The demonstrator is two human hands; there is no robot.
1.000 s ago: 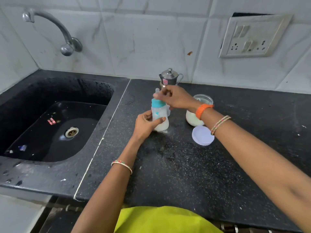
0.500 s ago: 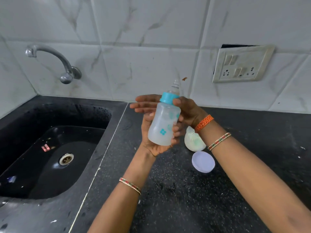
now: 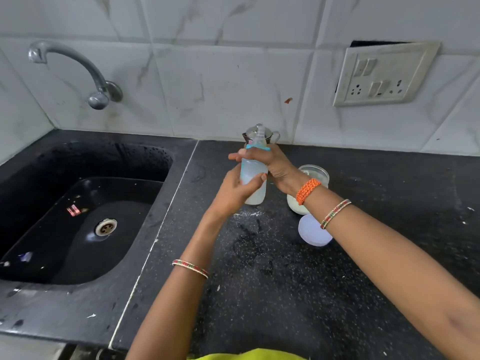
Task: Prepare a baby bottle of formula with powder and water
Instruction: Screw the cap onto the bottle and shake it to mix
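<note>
Here both forearms reach forward from the lower edge of the view and meet over the black speckled counter (image 3: pixel 363 268), just right of the seam with the sink (image 3: pixel 85 224). The left hand (image 3: pixel 233 193) comes up from below with its wrist bent back, fingers curled round the lower half of the baby bottle (image 3: pixel 253 178) and the thumb laid across its front. The right hand (image 3: pixel 270 162) comes in from the right, closed round the bottle's shoulder just under the collar, with one finger sticking out straight to the left. The bottle is held between the two hands above the counter, its base looking slightly clear of the surface, though I cannot tell that for sure. Its long axis runs nearly vertical, leaning a little, the nipple pointing up and slightly away toward the tiled wall. The body is translucent plastic, cloudy white with milky liquid inside; the screw collar is turquoise, and the nipple above it is clear and a bit blurred. Directly behind the nipple stands a small steel pot (image 3: pixel 262 135) with a lid, against the wall. Just right of the hands, partly hidden by the right wrist, is an open jar (image 3: pixel 313 175) of white powder, and its round white lid (image 3: pixel 311 231) lies flat on the counter just in front of it.
</note>
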